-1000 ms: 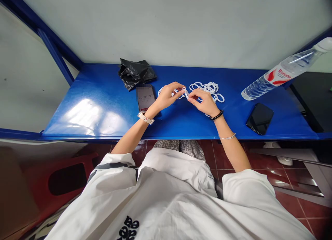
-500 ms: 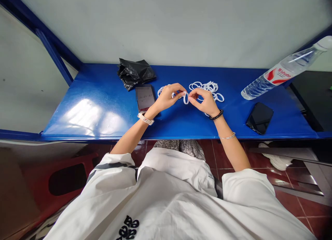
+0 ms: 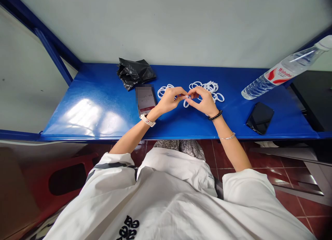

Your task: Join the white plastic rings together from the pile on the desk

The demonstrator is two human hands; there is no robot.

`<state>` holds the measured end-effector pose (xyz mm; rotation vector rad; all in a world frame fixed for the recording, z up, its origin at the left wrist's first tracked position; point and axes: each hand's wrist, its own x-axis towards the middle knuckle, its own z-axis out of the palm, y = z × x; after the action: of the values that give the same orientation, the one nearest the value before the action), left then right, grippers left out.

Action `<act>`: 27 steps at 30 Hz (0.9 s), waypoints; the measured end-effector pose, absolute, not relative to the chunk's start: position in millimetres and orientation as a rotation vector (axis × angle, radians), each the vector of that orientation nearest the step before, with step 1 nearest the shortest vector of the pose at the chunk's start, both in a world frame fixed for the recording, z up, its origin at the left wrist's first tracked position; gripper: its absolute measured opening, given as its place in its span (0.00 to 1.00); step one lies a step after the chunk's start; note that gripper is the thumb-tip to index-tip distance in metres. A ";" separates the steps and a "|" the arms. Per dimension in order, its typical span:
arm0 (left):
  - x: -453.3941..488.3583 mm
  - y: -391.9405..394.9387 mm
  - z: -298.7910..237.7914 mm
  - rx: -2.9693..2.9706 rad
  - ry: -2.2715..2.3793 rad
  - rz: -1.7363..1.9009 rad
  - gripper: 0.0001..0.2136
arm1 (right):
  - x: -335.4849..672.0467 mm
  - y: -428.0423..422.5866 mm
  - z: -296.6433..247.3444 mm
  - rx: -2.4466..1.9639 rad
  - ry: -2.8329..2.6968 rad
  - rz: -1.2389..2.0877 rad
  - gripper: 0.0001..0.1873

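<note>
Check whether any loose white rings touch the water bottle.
Apart: the head view shows blue tabletop between the white rings and the water bottle.

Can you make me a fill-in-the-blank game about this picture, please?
1. The left hand and right hand meet at a small ring coloured ____.
2. The crumpled bag is ____.
3. The phone showing digits lies nearer the ____ hand.
4. The dark beaded bracelet is on the ____ wrist.

Missing words: white; black; left; right.

Red "Wahaha" on the bottle (image 3: 279, 74), part-blurred "1:08" on the lit phone (image 3: 146, 102), black letters on the shirt (image 3: 178, 202)
</note>
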<state>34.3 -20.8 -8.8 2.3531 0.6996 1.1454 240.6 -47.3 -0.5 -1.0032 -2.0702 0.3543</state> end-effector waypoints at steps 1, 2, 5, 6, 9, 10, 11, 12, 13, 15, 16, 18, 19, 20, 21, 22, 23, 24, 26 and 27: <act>35.2 -21.4 -9.9 2.358 0.705 1.137 0.10 | 240.3 -47.4 -0.6 -1.001 -2.078 0.349 0.11; 36.0 -22.0 -10.9 2.363 0.712 1.127 0.09 | 240.1 -47.4 -0.6 -0.996 -2.084 0.347 0.11; 37.7 -23.6 -12.8 2.386 0.746 1.100 0.08 | 239.5 -47.7 -0.7 -0.979 -2.082 0.339 0.10; 38.0 -24.0 -13.2 2.396 0.757 1.097 0.08 | 239.3 -47.8 -0.7 -0.976 -2.081 0.334 0.10; 38.7 -24.9 -13.9 2.431 0.781 1.112 0.09 | 238.4 -48.4 -1.0 -0.970 -2.072 0.317 0.08; 38.8 -25.1 -14.2 2.447 0.792 1.118 0.09 | 238.0 -48.7 -1.1 -0.972 -2.067 0.308 0.08; 38.8 -25.1 -14.4 2.464 0.805 1.120 0.09 | 237.6 -48.9 -1.2 -0.975 -2.062 0.297 0.08; 38.9 -25.1 -14.7 2.482 0.822 1.118 0.09 | 237.3 -49.1 -1.3 -0.978 -2.060 0.284 0.08; 38.9 -25.0 -15.1 2.501 0.839 1.114 0.09 | 237.1 -49.2 -1.4 -0.984 -2.059 0.269 0.07; 38.8 -24.7 -15.9 2.541 0.874 1.110 0.10 | 237.0 -49.2 -1.6 -0.993 -2.057 0.236 0.07; 38.8 -24.5 -16.3 2.561 0.888 1.114 0.10 | 237.1 -49.0 -1.9 -0.995 -2.058 0.221 0.07; 38.7 -24.2 -17.3 2.601 0.914 1.133 0.10 | 237.4 -48.7 -2.5 -1.000 -2.065 0.195 0.07; 38.7 -24.1 -17.7 2.619 0.924 1.141 0.10 | 237.6 -48.5 -2.9 -0.997 -2.073 0.182 0.07; 38.8 -24.0 -18.1 2.635 0.932 1.147 0.10 | 237.8 -48.3 -3.3 -0.993 -2.083 0.170 0.06; 38.9 -23.9 -18.5 2.650 0.934 1.148 0.10 | 238.0 -48.1 -3.8 -0.989 -2.096 0.155 0.05; 39.0 -23.9 -18.8 2.665 0.933 1.145 0.10 | 238.2 -47.9 -4.2 -0.988 -2.111 0.137 0.05; 39.1 -23.7 -19.2 2.680 0.932 1.137 0.10 | 238.4 -47.7 -4.7 -0.987 -2.127 0.118 0.05; 39.2 -23.6 -19.6 2.694 0.932 1.125 0.10 | 238.6 -47.4 -5.2 -0.987 -2.142 0.099 0.05; 39.3 -23.2 -20.5 2.713 0.930 1.104 0.10 | 239.1 -46.8 -6.4 -0.984 -2.170 0.067 0.06; 39.3 -22.9 -20.9 2.719 0.929 1.097 0.10 | 239.4 -46.4 -7.0 -0.983 -2.184 0.055 0.07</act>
<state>39.3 -22.9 -20.9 2.7187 0.9288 1.0966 239.4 -46.4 -7.0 -0.9825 -2.1842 0.0554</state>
